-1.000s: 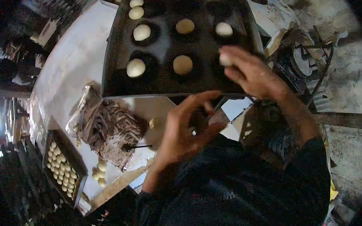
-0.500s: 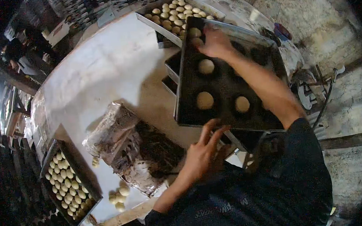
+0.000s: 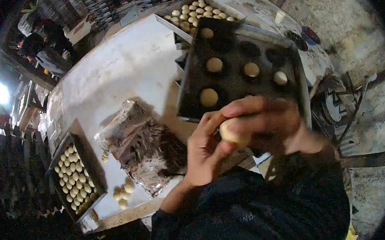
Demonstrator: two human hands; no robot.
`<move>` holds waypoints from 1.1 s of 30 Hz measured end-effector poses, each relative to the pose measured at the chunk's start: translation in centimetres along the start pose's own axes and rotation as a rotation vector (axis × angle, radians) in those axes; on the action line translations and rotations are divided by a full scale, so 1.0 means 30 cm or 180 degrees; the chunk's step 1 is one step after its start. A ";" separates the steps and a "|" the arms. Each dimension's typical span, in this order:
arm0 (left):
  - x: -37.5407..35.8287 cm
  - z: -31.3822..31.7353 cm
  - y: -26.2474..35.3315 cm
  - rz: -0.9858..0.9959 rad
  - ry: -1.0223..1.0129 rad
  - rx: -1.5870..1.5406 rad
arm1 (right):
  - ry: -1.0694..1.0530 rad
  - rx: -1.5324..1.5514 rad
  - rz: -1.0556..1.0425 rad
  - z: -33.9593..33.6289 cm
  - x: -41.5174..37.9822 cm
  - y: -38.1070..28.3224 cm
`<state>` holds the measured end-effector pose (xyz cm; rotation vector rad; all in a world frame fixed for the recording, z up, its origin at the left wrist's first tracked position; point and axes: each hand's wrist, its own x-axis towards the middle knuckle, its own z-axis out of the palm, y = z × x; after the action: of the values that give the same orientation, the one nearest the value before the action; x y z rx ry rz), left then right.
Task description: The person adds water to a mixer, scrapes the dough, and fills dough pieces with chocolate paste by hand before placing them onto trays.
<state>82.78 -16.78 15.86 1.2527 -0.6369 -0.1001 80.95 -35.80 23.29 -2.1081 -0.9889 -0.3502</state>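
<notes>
In front of my body, my left hand point(image 3: 203, 148) is closed round a pale dough ball point(image 3: 234, 132), held between thumb and fingers. My right hand point(image 3: 268, 121), smeared by motion, lies across the same ball from the right, with its fingers pressed over it. Both hands are above the near edge of a dark baking tray point(image 3: 239, 90). Several dough balls point(image 3: 214, 65) sit apart from one another in that tray; the hands hide its near part.
Trays full of dough balls stand at the back point(image 3: 194, 15) and at the left edge of the table point(image 3: 78, 177). A plastic-wrapped dark bundle point(image 3: 143, 145) lies left of my hands. Loose dough balls point(image 3: 124, 194) rest beside it. People point(image 3: 44, 45) are at far left.
My right hand has left the far-left part of the tray and come back towards my body. My left hand has risen from the tray's near edge, and both hands now meet round a dough ball.
</notes>
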 end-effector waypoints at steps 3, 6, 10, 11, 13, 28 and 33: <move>-0.057 0.121 0.065 0.0201 0.0456 0.1046 | 0.0566 -0.0250 -0.0071 0.026 -0.111 -0.047; -0.121 0.240 0.027 0.1137 0.0821 0.1853 | 0.0724 0.0066 0.0572 0.043 -0.216 -0.062; -0.188 0.365 -0.046 0.1317 0.1320 0.1384 | 0.1481 0.0229 0.0272 0.149 -0.295 -0.082; -0.206 0.399 -0.026 0.0788 0.1322 0.0826 | 0.1665 0.0588 0.0531 0.178 -0.294 -0.101; -0.262 0.404 0.008 -0.0035 0.1340 0.0625 | 0.1933 0.0909 0.0759 0.297 -0.316 -0.095; -1.209 -0.016 0.119 -0.1476 0.2991 -0.2153 | -0.0121 0.2444 0.1033 1.092 -0.329 -0.383; -1.421 -0.086 0.241 -0.1332 0.3000 -0.1899 | -0.0205 -0.0890 0.1694 1.230 -0.404 -0.016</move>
<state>46.99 5.18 5.20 0.7018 0.4579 -0.0308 69.97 -14.79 -7.47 -2.5476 -0.3948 -0.1554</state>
